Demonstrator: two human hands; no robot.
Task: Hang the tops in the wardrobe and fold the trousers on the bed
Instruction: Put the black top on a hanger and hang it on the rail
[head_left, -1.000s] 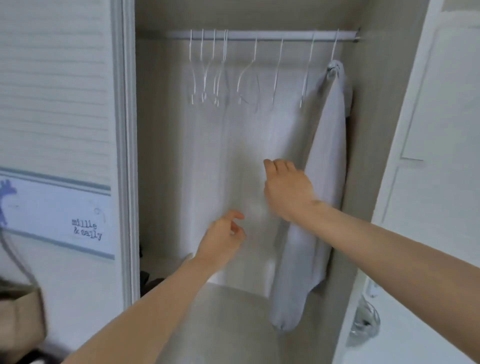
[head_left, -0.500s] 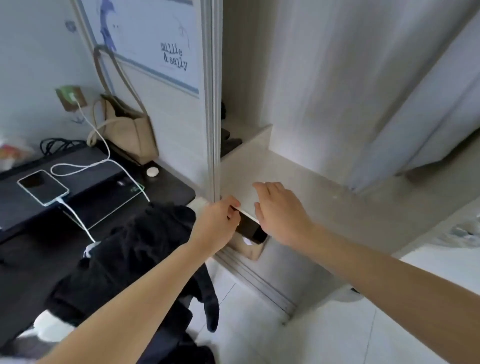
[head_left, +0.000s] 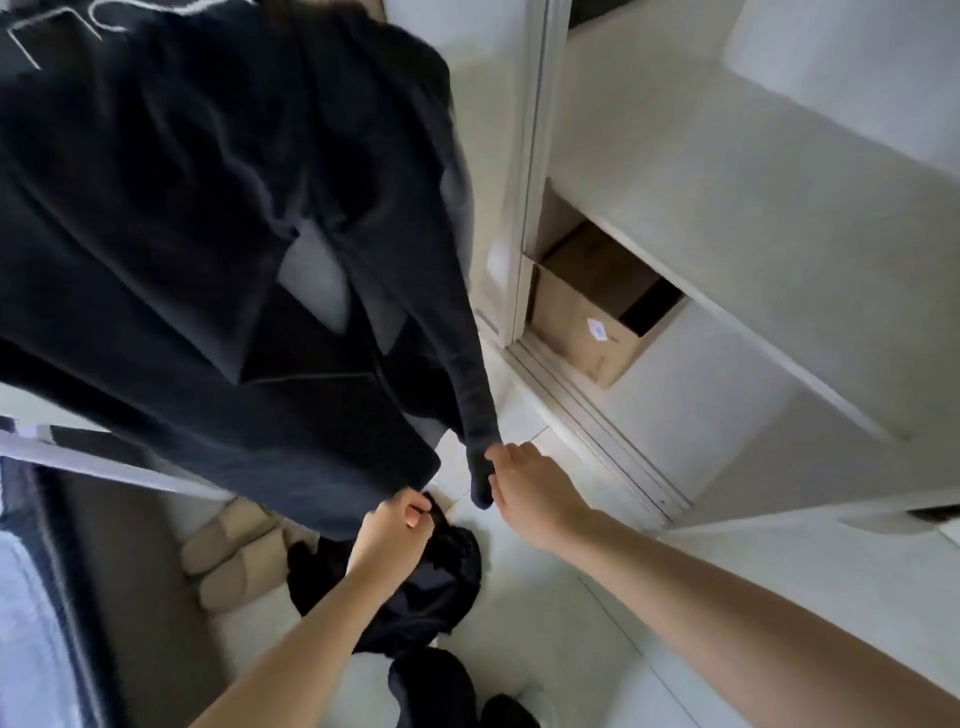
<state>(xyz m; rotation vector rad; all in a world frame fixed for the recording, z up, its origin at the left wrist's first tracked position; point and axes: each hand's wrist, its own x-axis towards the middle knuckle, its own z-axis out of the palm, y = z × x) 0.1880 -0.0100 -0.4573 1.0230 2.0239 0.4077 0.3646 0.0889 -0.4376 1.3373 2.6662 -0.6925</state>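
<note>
Item: black top (head_left: 208, 218), long-sleeved, draped over the edge of a dark table (head_left: 31, 31) beside the wardrobe (head_left: 727, 218), body and one sleeve (head_left: 472, 405) hanging toward the tiled floor (head_left: 571, 623).

Left hand (head_left: 395, 535): fingers curled, pinching the hem's lowest corner, likely to lift the garment free.

Right hand (head_left: 530, 493): fingers straight, touching the sleeve cuff; no closed grasp shows.

Also present: further black clothing (head_left: 431, 587) heaped on the floor below; pale slippers (head_left: 234, 551); cardboard box (head_left: 587, 322) in the wardrobe's lower compartment.
</note>
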